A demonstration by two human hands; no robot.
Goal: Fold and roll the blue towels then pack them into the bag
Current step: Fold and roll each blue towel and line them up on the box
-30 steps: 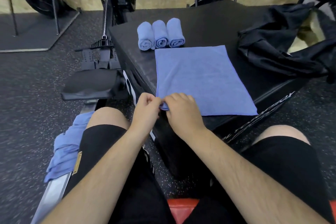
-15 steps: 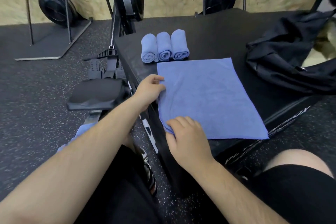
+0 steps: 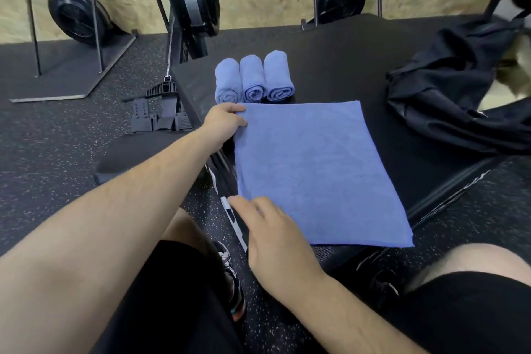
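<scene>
The flat towel (image 3: 316, 169) lies on the black box (image 3: 359, 66), with three rolled towels (image 3: 253, 77) at its 12 o'clock and the bag (image 3: 459, 100) at 2. The left hand (image 3: 225, 122) pinches its 11 o'clock corner, while the right hand (image 3: 273, 230) lies on the 7 o'clock corner and I cannot tell whether it grasps. Folding looks about to start: both corners must travel toward 3 o'clock, edges matched.

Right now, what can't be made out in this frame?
Head view:
- bag: opening and contents, hidden by its folds and the right edge.
- right hand: motion-blurred, grip on flat towel unclear.
- box: side lettering blurred and too oblique to read.
</scene>
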